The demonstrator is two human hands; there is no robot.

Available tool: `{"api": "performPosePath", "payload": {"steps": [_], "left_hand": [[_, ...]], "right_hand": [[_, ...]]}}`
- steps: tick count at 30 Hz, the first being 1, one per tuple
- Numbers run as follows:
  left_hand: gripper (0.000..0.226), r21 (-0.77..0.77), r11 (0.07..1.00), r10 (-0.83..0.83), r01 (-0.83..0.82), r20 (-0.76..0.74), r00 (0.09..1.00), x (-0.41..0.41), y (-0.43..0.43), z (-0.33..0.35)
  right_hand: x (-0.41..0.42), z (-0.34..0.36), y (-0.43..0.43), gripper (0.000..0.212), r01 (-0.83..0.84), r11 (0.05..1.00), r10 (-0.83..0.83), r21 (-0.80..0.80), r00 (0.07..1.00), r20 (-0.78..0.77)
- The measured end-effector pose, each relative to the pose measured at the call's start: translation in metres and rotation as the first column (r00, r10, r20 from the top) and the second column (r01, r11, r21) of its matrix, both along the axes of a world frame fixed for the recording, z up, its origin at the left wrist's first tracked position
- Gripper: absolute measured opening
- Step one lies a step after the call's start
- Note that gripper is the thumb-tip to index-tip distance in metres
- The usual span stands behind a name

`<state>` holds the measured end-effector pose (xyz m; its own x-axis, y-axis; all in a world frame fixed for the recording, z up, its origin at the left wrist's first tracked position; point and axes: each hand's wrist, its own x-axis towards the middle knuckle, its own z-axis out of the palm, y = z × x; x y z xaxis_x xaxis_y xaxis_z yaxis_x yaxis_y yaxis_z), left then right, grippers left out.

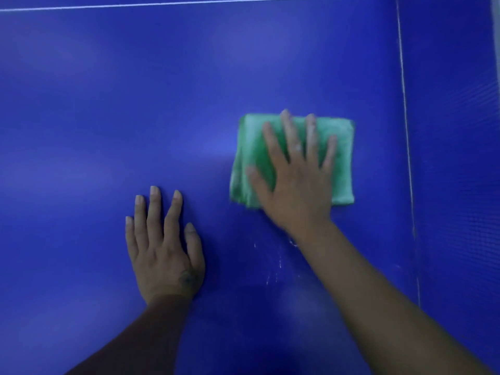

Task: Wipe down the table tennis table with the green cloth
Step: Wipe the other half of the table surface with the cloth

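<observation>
Head view.

Tabletop (pixel 135 90): blue, fills the view; a thin white line (pixel 404 104) runs lengthwise to the right of both hands, another white line (pixel 189 2) crosses the far edge.

Green cloth (pixel 341 163): folded to a rough rectangle, lies flat on the tabletop under the right hand, just left of the lengthwise line.

Right hand (pixel 295 180): palm down on the cloth, fingers straight and spread, pressing it flat; slightly blurred.

Left hand (pixel 162 247): palm down on bare tabletop, fingers straight and slightly spread, holding nothing; well left of the cloth and nearer the person.

Faint whitish streaks (pixel 273 266): on the tabletop between the two forearms, just nearer than the cloth.
</observation>
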<state>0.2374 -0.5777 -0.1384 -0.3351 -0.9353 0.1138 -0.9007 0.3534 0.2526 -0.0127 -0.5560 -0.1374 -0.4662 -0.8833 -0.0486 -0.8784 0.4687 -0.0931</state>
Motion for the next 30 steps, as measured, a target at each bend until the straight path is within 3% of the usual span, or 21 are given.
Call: {"api": "performPosePath", "payload": {"steps": [3, 7, 11, 16, 20, 30], "left_hand": [[0.058, 0.011, 1.0, 0.0, 0.0, 0.001, 1.0, 0.0, 0.0, 0.0], [0.057, 0.001, 1.0, 0.002, -0.002, -0.008, 1.0, 0.0, 0.0, -0.001], [0.056, -0.011, 1.0, -0.005, 0.004, -0.013, 1.0, 0.001, 0.0, -0.003], [0.056, -0.017, 1.0, 0.008, -0.008, -0.006, 1.0, 0.0, 0.002, -0.002], [0.056, -0.02, 1.0, 0.01, -0.01, -0.011, 1.0, -0.001, 0.004, -0.001], [0.056, -0.046, 0.999, 0.009, -0.01, -0.025, 1.0, 0.001, 0.006, -0.002]], "right_hand": [[0.044, -0.003, 0.064, 0.078, -0.212, 0.975, 0.217, -0.071, 0.972, 0.088], [0.072, 0.004, 0.14, 0.075, -0.353, 0.93, 0.367, -0.1, 0.906, 0.212], [0.04, 0.005, 0.117, 0.073, -0.394, 0.912, 0.409, -0.11, 0.892, 0.194], [-0.046, 0.002, 0.03, 0.083, -0.228, 0.972, 0.231, -0.057, 0.971, 0.06], [-0.095, 0.012, 0.018, 0.087, -0.121, 0.992, 0.123, -0.032, 0.992, 0.041], [-0.031, 0.005, 0.165, 0.09, 0.26, 0.965, -0.26, -0.045, 0.966, 0.001]]}}
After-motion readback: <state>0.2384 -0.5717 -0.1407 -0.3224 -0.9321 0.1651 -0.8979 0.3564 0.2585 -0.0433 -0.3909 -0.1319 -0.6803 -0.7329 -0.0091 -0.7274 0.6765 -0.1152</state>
